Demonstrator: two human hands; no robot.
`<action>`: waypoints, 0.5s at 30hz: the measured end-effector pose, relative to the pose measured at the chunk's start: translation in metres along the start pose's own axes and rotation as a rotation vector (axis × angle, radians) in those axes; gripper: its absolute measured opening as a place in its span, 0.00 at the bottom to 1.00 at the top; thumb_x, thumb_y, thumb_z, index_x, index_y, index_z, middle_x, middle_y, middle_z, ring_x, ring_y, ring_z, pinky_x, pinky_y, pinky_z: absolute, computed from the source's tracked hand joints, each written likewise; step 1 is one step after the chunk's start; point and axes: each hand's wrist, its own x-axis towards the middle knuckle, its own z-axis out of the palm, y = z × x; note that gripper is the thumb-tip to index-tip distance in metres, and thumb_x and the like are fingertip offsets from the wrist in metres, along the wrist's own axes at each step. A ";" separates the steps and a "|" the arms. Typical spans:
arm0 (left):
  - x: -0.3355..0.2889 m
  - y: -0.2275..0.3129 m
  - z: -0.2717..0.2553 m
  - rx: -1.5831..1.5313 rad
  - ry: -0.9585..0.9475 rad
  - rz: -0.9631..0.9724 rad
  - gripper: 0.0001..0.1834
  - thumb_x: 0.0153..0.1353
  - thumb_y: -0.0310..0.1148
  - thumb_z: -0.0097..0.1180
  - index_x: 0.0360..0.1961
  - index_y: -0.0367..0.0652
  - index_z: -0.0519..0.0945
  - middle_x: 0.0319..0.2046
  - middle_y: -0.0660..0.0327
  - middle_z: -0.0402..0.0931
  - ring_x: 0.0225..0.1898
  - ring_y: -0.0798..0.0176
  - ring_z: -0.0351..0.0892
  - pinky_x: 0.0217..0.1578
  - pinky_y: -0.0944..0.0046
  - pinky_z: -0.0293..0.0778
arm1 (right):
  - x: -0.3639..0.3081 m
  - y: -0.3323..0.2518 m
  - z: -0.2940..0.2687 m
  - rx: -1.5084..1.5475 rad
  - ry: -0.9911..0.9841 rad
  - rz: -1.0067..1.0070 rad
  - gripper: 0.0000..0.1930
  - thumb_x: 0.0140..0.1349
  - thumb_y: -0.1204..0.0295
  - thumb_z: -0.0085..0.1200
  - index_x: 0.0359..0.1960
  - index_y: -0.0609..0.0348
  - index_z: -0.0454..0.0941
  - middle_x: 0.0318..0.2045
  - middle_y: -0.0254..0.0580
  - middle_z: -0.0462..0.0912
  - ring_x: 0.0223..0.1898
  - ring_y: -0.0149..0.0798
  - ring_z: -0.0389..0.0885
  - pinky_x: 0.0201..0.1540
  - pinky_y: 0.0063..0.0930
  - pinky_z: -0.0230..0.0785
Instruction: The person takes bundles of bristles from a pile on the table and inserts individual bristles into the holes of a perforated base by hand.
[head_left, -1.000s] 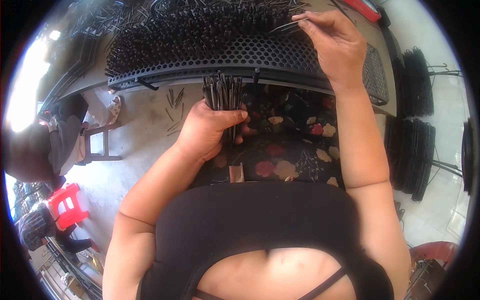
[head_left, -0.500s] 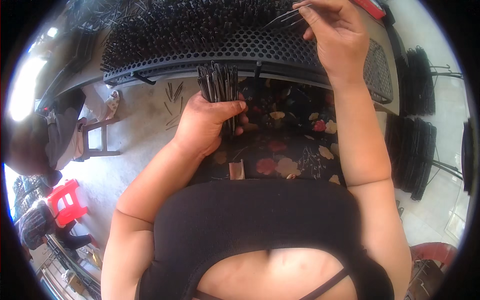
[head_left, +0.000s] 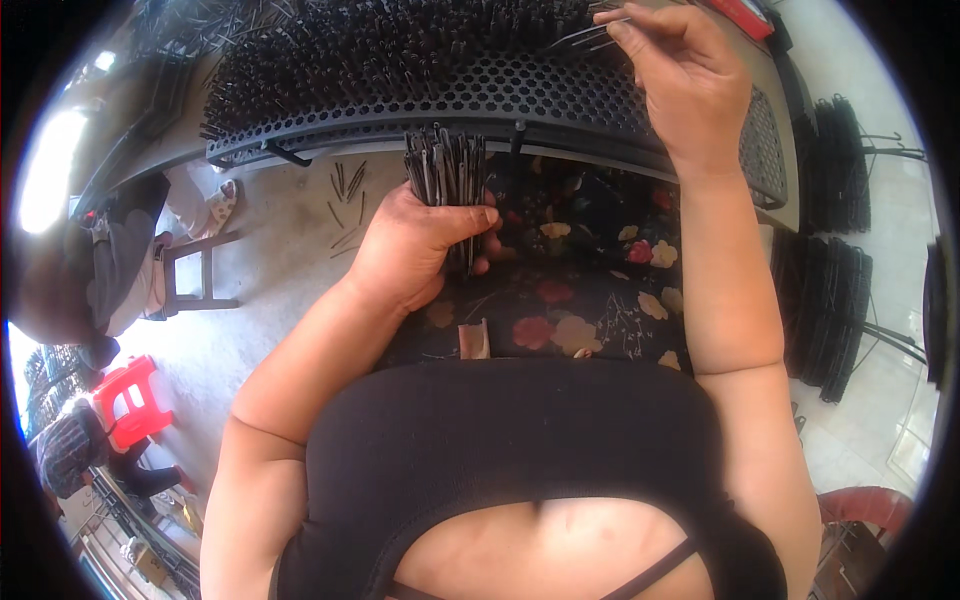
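My left hand (head_left: 425, 240) is closed round a thick upright bundle of thin dark metal rods (head_left: 445, 170), held over my lap in front of the rack. Between thumb and fingers, my right hand (head_left: 690, 80) pinches a few slender metal rods (head_left: 590, 38), which point leftward over the rack. That rack (head_left: 560, 95) is a long black panel punched with rows of holes. Many dark rods (head_left: 370, 60) stand packed in its holes at the left and middle, while bare holes show nearer its front edge and right end.
Loose rods (head_left: 348, 185) lie on the floor left of my left hand. A red plastic stool (head_left: 135, 402), a wooden stool (head_left: 205, 270) and other people are at the left. Stacks of black hangers (head_left: 835, 315) are at the right. Floral cloth (head_left: 570, 290) covers my lap.
My right hand has shifted slightly right and down with its rods. My left hand and the bundle have moved a little to the right.
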 end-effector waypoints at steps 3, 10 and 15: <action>0.000 0.000 0.000 -0.010 -0.010 -0.010 0.08 0.56 0.20 0.59 0.37 0.37 0.76 0.30 0.56 0.78 0.27 0.60 0.79 0.23 0.63 0.74 | 0.003 -0.009 0.002 -0.031 -0.034 0.066 0.07 0.59 0.88 0.56 0.34 0.61 0.77 0.32 0.37 0.82 0.36 0.27 0.82 0.37 0.17 0.76; -0.001 0.003 0.007 0.000 -0.021 -0.032 0.07 0.56 0.19 0.59 0.37 0.36 0.77 0.31 0.57 0.78 0.26 0.63 0.79 0.24 0.66 0.75 | 0.008 -0.008 0.019 0.029 -0.072 0.065 0.07 0.61 0.85 0.56 0.37 0.58 0.78 0.32 0.33 0.83 0.32 0.23 0.81 0.31 0.14 0.74; -0.003 0.003 0.007 0.006 -0.023 -0.029 0.07 0.56 0.19 0.59 0.37 0.36 0.77 0.31 0.56 0.79 0.26 0.62 0.80 0.24 0.66 0.75 | 0.015 -0.009 0.007 -0.228 -0.156 -0.087 0.07 0.63 0.84 0.56 0.38 0.57 0.78 0.32 0.36 0.83 0.34 0.26 0.82 0.35 0.17 0.76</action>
